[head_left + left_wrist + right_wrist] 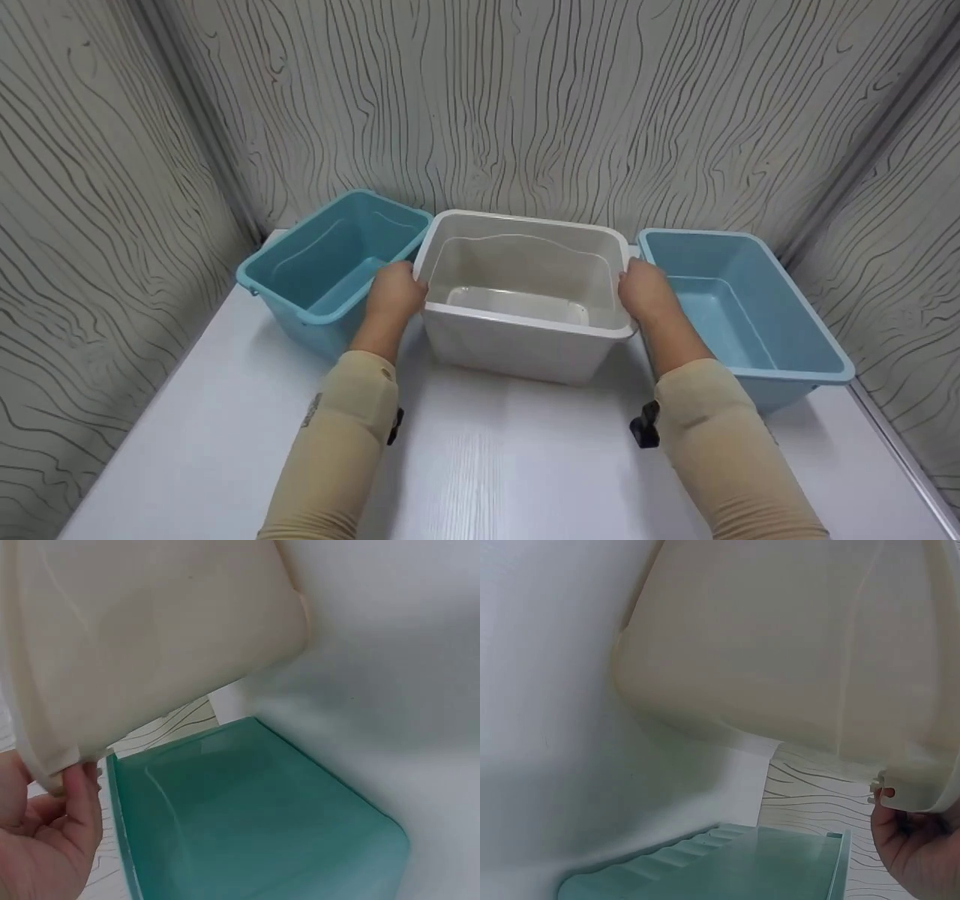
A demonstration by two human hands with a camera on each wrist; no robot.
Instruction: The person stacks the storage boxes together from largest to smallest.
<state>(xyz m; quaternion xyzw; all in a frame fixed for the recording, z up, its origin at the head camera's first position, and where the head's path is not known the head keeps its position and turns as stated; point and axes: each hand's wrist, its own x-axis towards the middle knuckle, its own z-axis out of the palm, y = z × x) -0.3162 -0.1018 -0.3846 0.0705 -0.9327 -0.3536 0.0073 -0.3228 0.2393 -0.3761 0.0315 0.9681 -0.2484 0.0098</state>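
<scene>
A white plastic storage bin (517,349) stands in the middle of the table with nothing inside it. My left hand (395,291) grips its left rim, and my right hand (646,289) grips the rim on the right. In the left wrist view, the fingers (81,802) curl up under the lip of the white bin (165,637). The right wrist view shows the other hand (915,847) hooked under the opposite lip of the bin (780,645) in the same way.
A teal bin (300,300) stands angled on the left, close to my left wrist. To the right is a light blue bin (750,322), beside my right forearm. Wood-grain patterned panels (480,105) wall in the white table (465,465) at the back and sides.
</scene>
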